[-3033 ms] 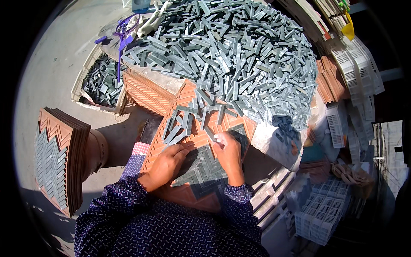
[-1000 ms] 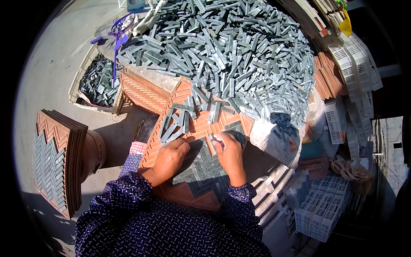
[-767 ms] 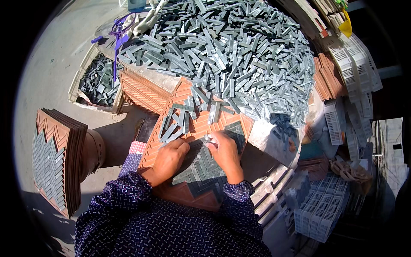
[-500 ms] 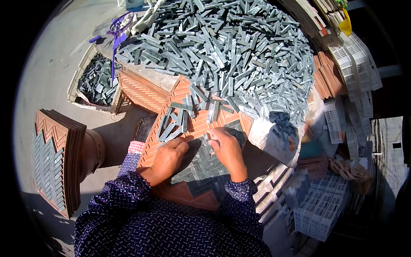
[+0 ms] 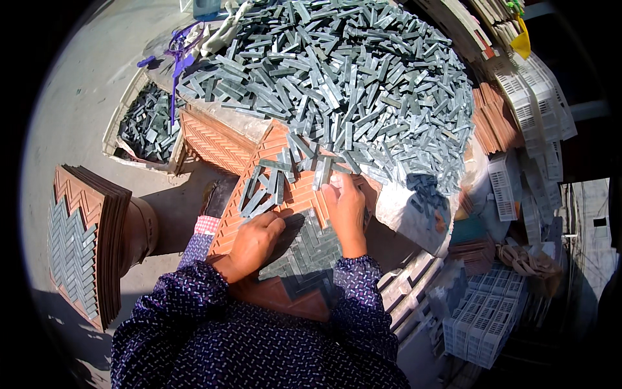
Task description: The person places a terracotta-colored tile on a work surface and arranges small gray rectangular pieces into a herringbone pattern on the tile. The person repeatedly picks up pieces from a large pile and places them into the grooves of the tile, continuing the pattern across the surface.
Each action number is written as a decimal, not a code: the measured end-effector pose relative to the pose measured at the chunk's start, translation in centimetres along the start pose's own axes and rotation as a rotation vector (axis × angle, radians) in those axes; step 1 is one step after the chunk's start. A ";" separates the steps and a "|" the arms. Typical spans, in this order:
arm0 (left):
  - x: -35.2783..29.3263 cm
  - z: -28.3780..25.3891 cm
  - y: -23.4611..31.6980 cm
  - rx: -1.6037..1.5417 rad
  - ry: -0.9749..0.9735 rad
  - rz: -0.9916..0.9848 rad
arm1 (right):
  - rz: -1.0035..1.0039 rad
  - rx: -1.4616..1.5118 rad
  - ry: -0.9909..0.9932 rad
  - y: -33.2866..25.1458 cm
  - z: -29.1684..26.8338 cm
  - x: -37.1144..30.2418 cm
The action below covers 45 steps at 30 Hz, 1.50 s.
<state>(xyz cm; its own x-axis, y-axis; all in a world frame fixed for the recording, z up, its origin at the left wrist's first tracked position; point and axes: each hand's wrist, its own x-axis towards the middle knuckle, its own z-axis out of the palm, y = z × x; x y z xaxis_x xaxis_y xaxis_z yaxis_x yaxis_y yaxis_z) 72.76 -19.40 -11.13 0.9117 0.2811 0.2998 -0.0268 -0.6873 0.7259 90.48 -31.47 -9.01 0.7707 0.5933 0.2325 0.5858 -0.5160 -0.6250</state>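
— What has changed under your hands since half a second ago?

— Little. Your right hand [image 5: 346, 211] has crept up the orange herringbone-grooved plastic mould tray [image 5: 285, 194] toward the loose grey stone strips [image 5: 278, 181] lying on its far part. Its fingers are bunched together at the foot of the big heap of grey stone strips [image 5: 343, 84], on a strip there; whether they actually pinch it I cannot tell. Your left hand [image 5: 253, 243] stays where it was, curled loosely and resting on the tray's near left part, holding nothing that I can see.

— And the tray itself?

— It lies on the tabletop [image 5: 414, 214] at its near edge, right in front of you. The near half of the tray is already filled with dark grey strips set in a zigzag [image 5: 311, 249]; the far half shows bare orange grooves with the loose strips scattered across them.

— What do the other containers hold?

— A shallow pale box [image 5: 126, 117] at the far left corner holds a smaller lot of grey strips [image 5: 146, 123]. Beside it a second orange grooved tray [image 5: 214, 146] stands bare. At your left, a stack of orange trays [image 5: 87, 249] rests tilted, the top one filled with grey strips in a herringbone pattern. White plastic lattice crates [image 5: 486, 321] lie piled on the right.
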 end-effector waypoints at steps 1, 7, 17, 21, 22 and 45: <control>-0.1 0.0 0.0 -0.001 -0.018 -0.010 | 0.027 -0.021 0.010 0.0 0.5 0.6; 0.2 -0.2 0.1 -0.017 -0.060 -0.004 | 0.180 -0.024 0.005 -0.2 1.0 2.3; 0.4 0.0 -0.7 -0.005 -0.029 0.018 | 0.069 -0.025 -0.228 -1.0 -1.3 -2.6; 0.1 0.3 -0.6 -0.006 -0.052 -0.004 | -0.027 -0.084 -0.228 -0.3 -1.5 -2.8; 0.1 0.4 -0.5 -0.006 -0.055 -0.005 | -0.035 -0.045 -0.231 -0.1 -1.5 -2.7; 0.9 -2.4 3.3 -0.552 -0.091 -0.287 | 0.161 0.426 -0.381 -4.9 -3.4 -1.5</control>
<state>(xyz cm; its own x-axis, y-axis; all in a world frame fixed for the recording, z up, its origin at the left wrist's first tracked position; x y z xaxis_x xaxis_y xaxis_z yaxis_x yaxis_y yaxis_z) 72.50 -19.79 -7.01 0.9446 0.3282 0.0093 0.0385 -0.1388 0.9896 87.32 -31.94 -3.81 0.6513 0.7485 -0.1244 0.2559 -0.3711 -0.8926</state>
